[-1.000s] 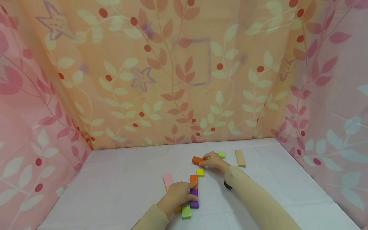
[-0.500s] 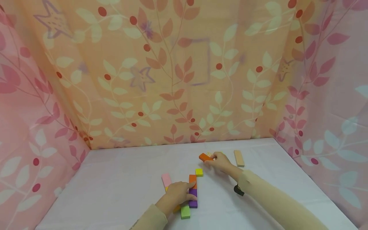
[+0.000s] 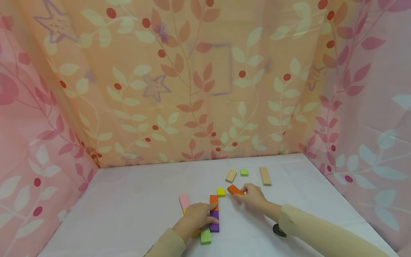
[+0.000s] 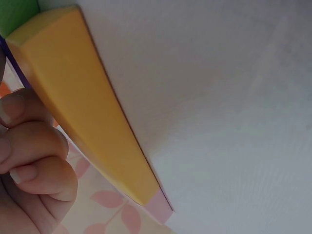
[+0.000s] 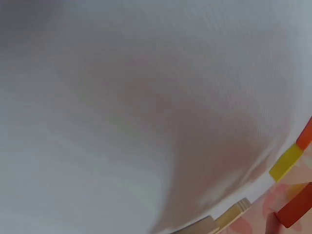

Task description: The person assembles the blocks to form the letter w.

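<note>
An orange block (image 3: 235, 190) is pinched between thumb and fingers of the right hand (image 3: 253, 197), near the yellow block (image 3: 221, 192) but not joined to it. The left hand (image 3: 195, 217) rests on an orange-and-purple column (image 3: 214, 213); whether it grips, I cannot tell. This column seems already arranged, beside a green block (image 3: 206, 237). Farther back, a striped block (image 3: 231, 176), a small lime block (image 3: 244, 172) and a wooden plank (image 3: 265, 176) lie apart, apparently not yet used.

Held orange block (image 3: 234, 190): rectangular, slanted; my right hand (image 3: 253, 195) pinches one end, the other points leftward, away from me | laid orange block (image 3: 213, 198): flat; my left hand (image 3: 194, 217) touches it | purple block (image 3: 214, 214): flat, end to end with the laid orange one, nearer me, partly covered.
</note>
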`<action>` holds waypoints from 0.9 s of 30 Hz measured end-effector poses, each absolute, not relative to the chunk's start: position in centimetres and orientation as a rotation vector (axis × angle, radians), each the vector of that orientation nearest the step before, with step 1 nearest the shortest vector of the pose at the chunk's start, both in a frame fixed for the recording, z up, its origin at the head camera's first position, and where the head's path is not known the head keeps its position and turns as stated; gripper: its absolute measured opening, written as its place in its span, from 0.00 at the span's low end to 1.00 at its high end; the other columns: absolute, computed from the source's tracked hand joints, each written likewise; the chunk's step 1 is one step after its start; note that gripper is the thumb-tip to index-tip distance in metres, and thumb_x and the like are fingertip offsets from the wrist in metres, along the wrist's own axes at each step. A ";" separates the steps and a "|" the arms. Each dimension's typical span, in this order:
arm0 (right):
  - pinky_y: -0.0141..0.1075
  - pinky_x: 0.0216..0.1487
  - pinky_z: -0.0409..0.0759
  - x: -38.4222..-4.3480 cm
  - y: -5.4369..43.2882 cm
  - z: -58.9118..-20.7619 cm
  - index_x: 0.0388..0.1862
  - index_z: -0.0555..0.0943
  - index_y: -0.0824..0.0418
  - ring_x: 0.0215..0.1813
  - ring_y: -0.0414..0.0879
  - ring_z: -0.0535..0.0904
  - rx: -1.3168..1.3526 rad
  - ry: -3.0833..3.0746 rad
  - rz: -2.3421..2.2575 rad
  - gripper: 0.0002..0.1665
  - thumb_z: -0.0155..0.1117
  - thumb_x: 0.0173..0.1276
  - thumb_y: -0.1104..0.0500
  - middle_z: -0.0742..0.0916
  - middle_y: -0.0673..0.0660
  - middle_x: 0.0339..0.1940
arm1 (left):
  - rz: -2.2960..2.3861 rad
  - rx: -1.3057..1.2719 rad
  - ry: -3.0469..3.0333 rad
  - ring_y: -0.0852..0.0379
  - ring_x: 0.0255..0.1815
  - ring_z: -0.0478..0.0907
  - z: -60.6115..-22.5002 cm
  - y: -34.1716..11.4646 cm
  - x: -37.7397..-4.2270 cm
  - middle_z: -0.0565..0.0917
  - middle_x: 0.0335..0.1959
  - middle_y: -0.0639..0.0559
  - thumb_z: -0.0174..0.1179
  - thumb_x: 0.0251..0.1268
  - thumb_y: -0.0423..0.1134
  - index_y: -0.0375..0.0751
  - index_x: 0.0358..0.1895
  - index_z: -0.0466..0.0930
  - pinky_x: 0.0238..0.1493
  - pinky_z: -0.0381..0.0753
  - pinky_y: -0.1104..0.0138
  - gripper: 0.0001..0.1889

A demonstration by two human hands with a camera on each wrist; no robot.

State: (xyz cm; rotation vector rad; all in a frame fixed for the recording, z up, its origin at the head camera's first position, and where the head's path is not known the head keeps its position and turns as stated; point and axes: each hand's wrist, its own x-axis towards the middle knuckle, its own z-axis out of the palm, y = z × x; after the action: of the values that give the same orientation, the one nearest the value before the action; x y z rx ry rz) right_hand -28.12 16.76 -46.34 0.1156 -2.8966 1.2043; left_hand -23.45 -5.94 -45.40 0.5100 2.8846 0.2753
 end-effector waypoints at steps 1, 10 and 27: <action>0.36 0.29 0.63 -27.8 16.8 -46.5 0.26 0.76 0.61 0.28 0.45 0.67 0.112 -2.906 1.197 0.16 0.75 0.56 0.55 0.72 0.52 0.24 | 0.274 0.513 2.886 0.58 0.32 0.69 -45.4 -5.9 -23.5 0.85 0.45 0.50 0.64 0.53 0.63 0.55 0.66 0.75 0.33 0.72 0.67 0.35; 0.38 0.30 0.68 -26.1 17.2 -46.1 0.27 0.78 0.60 0.29 0.44 0.72 0.176 -3.121 0.938 0.23 0.78 0.50 0.44 0.79 0.50 0.24 | 0.253 0.488 2.882 0.58 0.33 0.72 -45.3 -5.8 -23.4 0.85 0.49 0.50 0.64 0.53 0.64 0.56 0.66 0.75 0.36 0.76 0.65 0.35; 0.31 0.32 0.63 -30.7 20.1 -45.6 0.67 0.70 0.55 0.29 0.40 0.69 1.060 -3.259 0.863 0.47 0.81 0.49 0.50 0.75 0.46 0.22 | 0.282 0.492 2.874 0.57 0.35 0.73 -45.1 -5.8 -23.4 0.85 0.49 0.50 0.65 0.53 0.62 0.55 0.65 0.76 0.39 0.76 0.64 0.35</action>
State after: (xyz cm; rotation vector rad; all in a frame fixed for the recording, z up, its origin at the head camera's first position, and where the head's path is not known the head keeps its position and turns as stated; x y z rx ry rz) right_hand -30.72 20.07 -45.58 1.0601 -3.2592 0.8627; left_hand -23.42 -5.83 -45.07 0.4917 2.8737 0.2817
